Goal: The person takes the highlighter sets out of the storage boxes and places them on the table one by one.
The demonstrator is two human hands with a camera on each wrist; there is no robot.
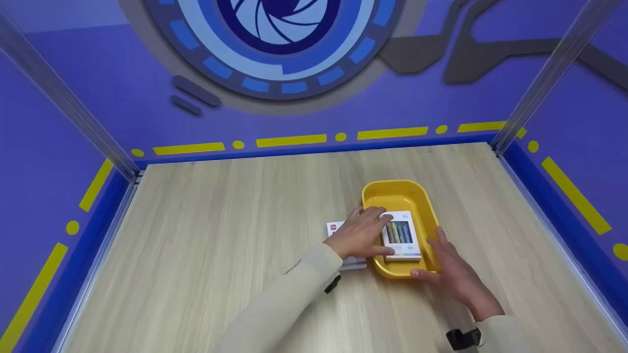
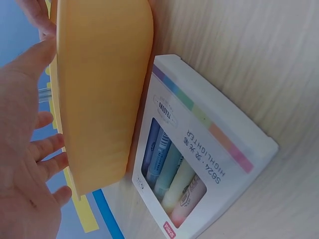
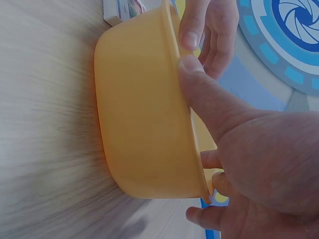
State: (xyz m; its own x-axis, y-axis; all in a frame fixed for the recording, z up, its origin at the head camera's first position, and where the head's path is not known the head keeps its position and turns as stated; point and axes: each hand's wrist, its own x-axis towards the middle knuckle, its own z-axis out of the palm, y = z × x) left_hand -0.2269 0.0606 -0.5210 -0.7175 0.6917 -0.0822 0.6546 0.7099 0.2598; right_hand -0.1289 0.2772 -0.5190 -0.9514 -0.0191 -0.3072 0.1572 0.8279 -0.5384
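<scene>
A yellow plastic tub point(image 1: 400, 189) stands on the table, seen side-on in both wrist views. Inside it lies a white windowed box of highlighters point(image 1: 406, 249). My left hand point(image 1: 360, 233) reaches over the tub's left rim, its fingers and thumb spread at that box's left side. At the near right corner, my right hand point(image 1: 456, 272) grips the tub's rim, with the thumb on the edge and some fingers past it inside. A second highlighter box point(image 2: 199, 142) lies flat beside the tub, partly hidden under my left hand in the head view.
The wooden table point(image 1: 235, 235) meets a blue-purple back wall point(image 1: 294, 117) with yellow markings. Side panels with metal corner posts point(image 1: 544, 73) stand at left and right. The second highlighter box sits close to the tub's left wall.
</scene>
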